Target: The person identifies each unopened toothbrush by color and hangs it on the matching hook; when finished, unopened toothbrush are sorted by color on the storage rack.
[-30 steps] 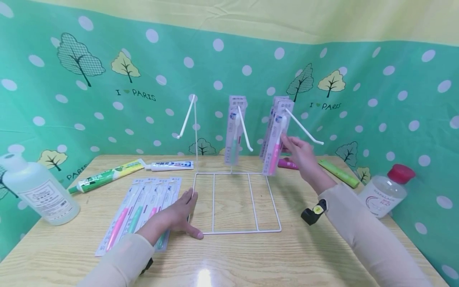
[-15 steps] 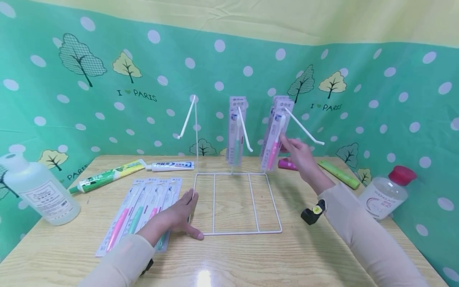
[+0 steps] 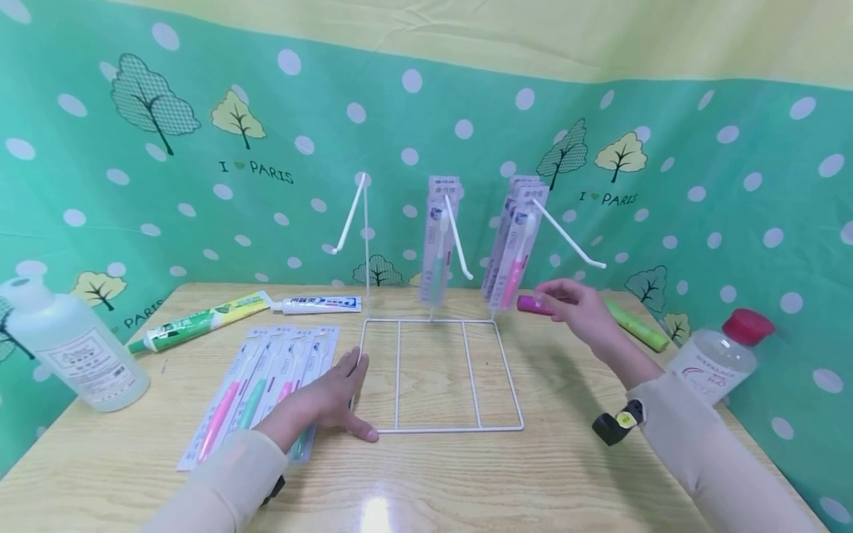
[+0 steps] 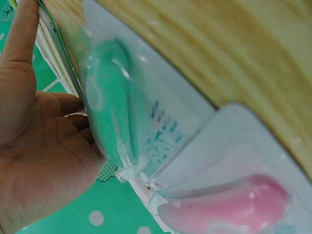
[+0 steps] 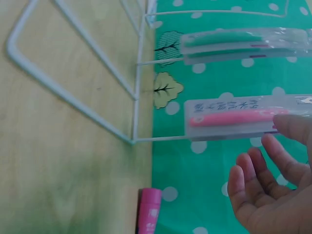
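Note:
A white wire rack (image 3: 446, 430) stands mid-table with three hooks. Packaged toothbrushes hang from its right hook, a pink toothbrush (image 3: 513, 259) in front. On the middle hook, the front packaged toothbrush (image 3: 437, 259) is green. The left hook (image 3: 349, 217) is bare. My left hand (image 3: 333, 400) rests against the rack's left side, thumb spread to the front corner. Just right of the pink pack, my right hand (image 3: 578, 311) holds nothing; in the right wrist view its fingers (image 5: 267, 180) are loosely bent. Packs with pink and green toothbrushes (image 3: 249, 403) lie beside my left hand.
A pump-style bottle (image 3: 83, 355) and toothpaste tubes (image 3: 206, 322) are at the left. Behind my right hand lie a magenta tube (image 3: 532, 304) and a green tube (image 3: 636, 326). A red-capped bottle (image 3: 716, 363) leans at far right. A patterned curtain hangs behind.
My right hand has let go of the pink toothbrush pack and moved right and down from it. The pack hangs on the right hook. My left hand has stayed put.

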`<state>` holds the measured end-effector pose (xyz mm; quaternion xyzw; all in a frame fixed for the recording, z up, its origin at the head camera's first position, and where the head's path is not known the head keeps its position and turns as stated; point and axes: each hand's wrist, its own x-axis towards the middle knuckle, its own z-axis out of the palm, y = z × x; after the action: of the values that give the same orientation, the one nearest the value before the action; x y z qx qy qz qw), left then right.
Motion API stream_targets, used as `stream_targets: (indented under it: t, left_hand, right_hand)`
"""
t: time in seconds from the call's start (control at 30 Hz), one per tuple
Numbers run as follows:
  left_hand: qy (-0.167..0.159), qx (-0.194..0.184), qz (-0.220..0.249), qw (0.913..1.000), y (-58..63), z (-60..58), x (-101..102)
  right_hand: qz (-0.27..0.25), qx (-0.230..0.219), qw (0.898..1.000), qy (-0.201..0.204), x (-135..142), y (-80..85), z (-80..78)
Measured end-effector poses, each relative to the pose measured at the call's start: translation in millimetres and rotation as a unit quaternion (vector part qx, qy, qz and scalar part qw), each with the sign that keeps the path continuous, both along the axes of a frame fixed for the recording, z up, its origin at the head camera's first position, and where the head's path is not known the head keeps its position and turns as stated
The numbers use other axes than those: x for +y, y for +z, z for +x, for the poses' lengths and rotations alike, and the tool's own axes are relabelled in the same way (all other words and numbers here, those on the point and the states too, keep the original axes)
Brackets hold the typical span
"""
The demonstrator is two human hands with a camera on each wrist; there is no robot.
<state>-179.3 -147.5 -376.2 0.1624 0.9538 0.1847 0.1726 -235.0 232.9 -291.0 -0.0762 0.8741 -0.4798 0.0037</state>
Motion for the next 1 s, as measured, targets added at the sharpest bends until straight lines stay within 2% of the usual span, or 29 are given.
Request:
stream_targets:
  t: [0.17,0.3,0.77,1.0]
  left_hand:
    - [0.004,-0.004,-0.002,1.0000,0.2,-0.6,0.6]
    - [0.004,-0.007,-0.002,1.0000,0.3,-0.5,1.0]
    - [-0.001,-0.001,-0.008,1.0000,1.6,-0.1,1.0]
    - [-0.001,-0.002,-0.006,1.0000,1.6,0.0,0.9]
  right_hand:
    - [0.033,0.021,0.998,0.049,6.9,-15.0,13.7]
    - [0.052,0.030,0.996,0.066,8.6,-28.9,23.5]
    - [0.108,-0.013,0.985,0.133,0.5,-80.5,50.1]
    - [0.169,-0.017,0.978,0.124,-4.5,-93.6,54.2]
